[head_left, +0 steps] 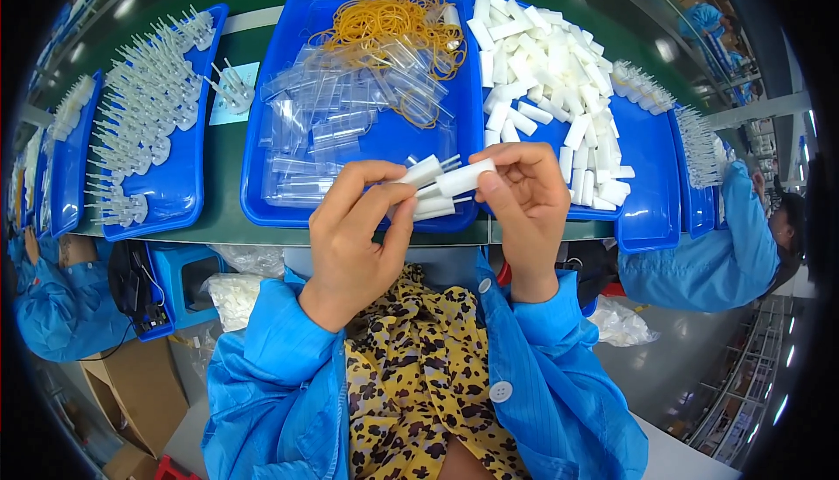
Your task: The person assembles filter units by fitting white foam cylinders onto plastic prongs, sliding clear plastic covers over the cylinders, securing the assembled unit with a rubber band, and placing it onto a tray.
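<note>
My left hand [354, 240] is closed on a small pronged part that carries white foam sleeves [424, 171]; a few thin clear prongs stick out to the right, and its base is hidden by my fingers. Thumb and fingers of my right hand [529, 218] pinch a white foam piece [463, 180] against those prongs. Whether a prong has entered that piece cannot be seen. Both hands are above the near edge of the middle blue tray [384, 143], which holds clear plastic tubes [319, 104] and yellow-brown rubber bands [389, 21].
To the right, a blue tray [642, 209] bears a heap of white foam pieces [546, 60]. At the left, another blue tray [166, 200] holds many upright pronged parts [144, 100]; one pronged part [231, 88] stands between trays. Co-workers in blue sleeves [699, 261] sit at both sides.
</note>
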{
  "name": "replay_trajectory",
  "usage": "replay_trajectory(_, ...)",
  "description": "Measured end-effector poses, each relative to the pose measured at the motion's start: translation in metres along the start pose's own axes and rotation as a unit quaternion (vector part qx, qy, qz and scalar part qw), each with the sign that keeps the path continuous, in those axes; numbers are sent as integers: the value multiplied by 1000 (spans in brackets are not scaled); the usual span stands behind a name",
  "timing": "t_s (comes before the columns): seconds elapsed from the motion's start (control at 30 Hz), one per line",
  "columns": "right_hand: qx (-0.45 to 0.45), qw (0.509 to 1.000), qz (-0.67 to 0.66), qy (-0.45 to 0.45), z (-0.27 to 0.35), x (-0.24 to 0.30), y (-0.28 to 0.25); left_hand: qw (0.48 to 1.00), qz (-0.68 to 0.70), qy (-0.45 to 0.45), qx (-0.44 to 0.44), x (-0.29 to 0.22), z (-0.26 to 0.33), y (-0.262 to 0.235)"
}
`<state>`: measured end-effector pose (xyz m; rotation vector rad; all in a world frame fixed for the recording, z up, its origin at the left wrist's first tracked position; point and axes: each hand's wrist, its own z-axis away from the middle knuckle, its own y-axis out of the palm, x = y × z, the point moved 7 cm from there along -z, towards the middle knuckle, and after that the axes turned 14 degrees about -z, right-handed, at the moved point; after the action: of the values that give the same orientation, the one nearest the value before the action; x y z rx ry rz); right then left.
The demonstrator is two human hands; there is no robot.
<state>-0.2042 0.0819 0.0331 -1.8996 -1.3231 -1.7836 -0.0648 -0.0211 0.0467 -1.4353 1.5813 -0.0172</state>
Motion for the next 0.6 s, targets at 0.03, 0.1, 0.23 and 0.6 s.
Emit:
replay_trajectory(0.03,0,1000,-1,0,1,-4,1,1000,-1,0,0,0,0,1)
replay_trajectory(0.1,36,998,35,-28,3,-10,4,1000,1,5,-3,-1,1,4)
replay_trajectory(0.23,-22,979,175,-106,2,0,-4,999,26,-7,39,-5,-2,4)
replay_trajectory(0.6,51,932,301,-195,15,21,18,988,134,-53,59,-4,10,6)
